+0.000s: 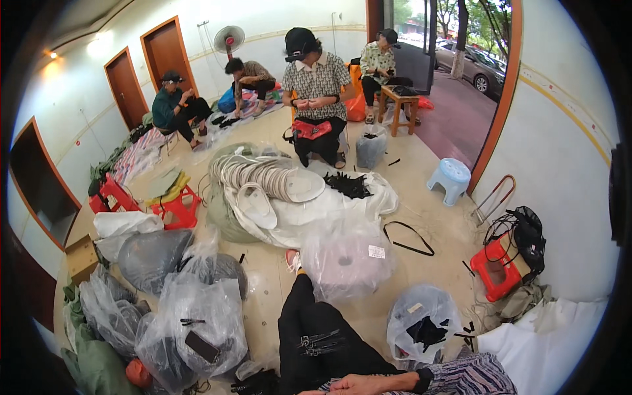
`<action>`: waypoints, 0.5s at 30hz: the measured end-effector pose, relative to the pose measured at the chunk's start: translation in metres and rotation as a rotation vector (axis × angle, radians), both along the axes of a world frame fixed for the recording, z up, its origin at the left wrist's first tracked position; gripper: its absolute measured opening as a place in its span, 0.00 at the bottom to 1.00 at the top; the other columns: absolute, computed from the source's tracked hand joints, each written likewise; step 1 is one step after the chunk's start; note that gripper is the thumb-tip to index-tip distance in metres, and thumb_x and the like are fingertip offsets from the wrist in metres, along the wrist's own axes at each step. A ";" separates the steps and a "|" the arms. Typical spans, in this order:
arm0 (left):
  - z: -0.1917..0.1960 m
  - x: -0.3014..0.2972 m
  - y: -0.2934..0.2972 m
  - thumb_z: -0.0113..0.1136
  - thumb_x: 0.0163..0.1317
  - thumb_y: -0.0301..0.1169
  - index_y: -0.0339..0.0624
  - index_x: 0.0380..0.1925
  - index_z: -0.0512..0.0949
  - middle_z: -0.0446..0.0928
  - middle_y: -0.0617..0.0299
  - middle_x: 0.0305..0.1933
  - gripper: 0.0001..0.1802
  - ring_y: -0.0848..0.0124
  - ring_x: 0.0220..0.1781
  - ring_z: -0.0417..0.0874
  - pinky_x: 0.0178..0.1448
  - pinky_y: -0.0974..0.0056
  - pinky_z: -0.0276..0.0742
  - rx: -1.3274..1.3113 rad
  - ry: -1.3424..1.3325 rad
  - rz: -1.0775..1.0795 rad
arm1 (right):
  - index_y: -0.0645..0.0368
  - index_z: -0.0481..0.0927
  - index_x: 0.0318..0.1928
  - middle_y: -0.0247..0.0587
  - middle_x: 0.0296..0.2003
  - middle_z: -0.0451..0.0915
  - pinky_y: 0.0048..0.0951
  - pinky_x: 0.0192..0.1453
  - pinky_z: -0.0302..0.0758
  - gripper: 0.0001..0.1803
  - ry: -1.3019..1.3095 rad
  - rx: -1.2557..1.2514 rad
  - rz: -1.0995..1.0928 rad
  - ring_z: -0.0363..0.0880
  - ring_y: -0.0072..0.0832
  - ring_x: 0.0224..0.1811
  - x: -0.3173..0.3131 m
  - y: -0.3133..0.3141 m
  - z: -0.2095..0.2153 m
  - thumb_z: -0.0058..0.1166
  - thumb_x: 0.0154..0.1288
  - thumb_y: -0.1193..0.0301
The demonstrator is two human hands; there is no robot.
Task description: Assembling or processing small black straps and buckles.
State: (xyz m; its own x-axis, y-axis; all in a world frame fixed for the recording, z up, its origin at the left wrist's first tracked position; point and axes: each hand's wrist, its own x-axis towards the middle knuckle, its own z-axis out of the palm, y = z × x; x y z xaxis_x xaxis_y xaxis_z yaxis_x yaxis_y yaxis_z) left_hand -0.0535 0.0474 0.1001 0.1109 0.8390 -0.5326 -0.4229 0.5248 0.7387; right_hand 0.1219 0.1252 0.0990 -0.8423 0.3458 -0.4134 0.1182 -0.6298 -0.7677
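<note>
Right hand [370, 384]: fingers partly cropped, can't tell if pinching anything. Black strap pieces [320, 343] on black trousers [362, 354], just ahead-left of hand, not touching it.

Floor [421, 214], smooth and glossy, tile-like; central bag [339, 280], clear crinkled plastic bearing a white, paper-like label [376, 252]; trousers [359, 355], matt black cloth; lap strips [320, 343], dark with metallic glints; stool [449, 172], smooth pale-blue plastic; door [166, 60], brown, wood-like to my eye.
</note>
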 end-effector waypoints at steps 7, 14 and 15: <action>-0.022 0.002 -0.008 0.59 0.51 0.22 0.36 0.36 0.74 0.76 0.62 0.26 0.11 0.78 0.27 0.74 0.32 0.74 0.70 0.037 -0.015 -0.063 | 0.62 0.76 0.27 0.30 0.15 0.71 0.19 0.21 0.63 0.17 -0.081 0.286 0.049 0.66 0.16 0.17 0.005 -0.006 0.014 0.44 0.64 0.61; -0.041 0.010 0.014 0.57 0.54 0.22 0.34 0.37 0.73 0.77 0.57 0.32 0.10 0.72 0.34 0.77 0.39 0.69 0.74 -0.035 0.005 -0.307 | 0.62 0.76 0.27 0.29 0.19 0.72 0.18 0.25 0.63 0.17 -0.295 0.197 -0.032 0.66 0.15 0.22 0.027 -0.015 -0.014 0.44 0.64 0.61; -0.048 0.011 0.008 0.57 0.53 0.22 0.35 0.38 0.72 0.76 0.57 0.32 0.10 0.71 0.34 0.77 0.40 0.67 0.74 -0.042 -0.091 -0.253 | 0.61 0.76 0.28 0.27 0.20 0.71 0.17 0.25 0.63 0.17 -0.373 0.085 -0.067 0.66 0.14 0.23 0.024 -0.020 -0.017 0.45 0.64 0.61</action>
State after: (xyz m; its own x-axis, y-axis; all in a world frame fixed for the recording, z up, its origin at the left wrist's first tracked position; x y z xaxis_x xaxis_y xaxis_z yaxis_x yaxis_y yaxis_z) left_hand -0.0426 0.0553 0.0519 0.3630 0.7562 -0.5445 -0.3380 0.6514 0.6793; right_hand 0.1456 0.1053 0.0819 -0.6142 0.4411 -0.6544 0.3599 -0.5814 -0.7297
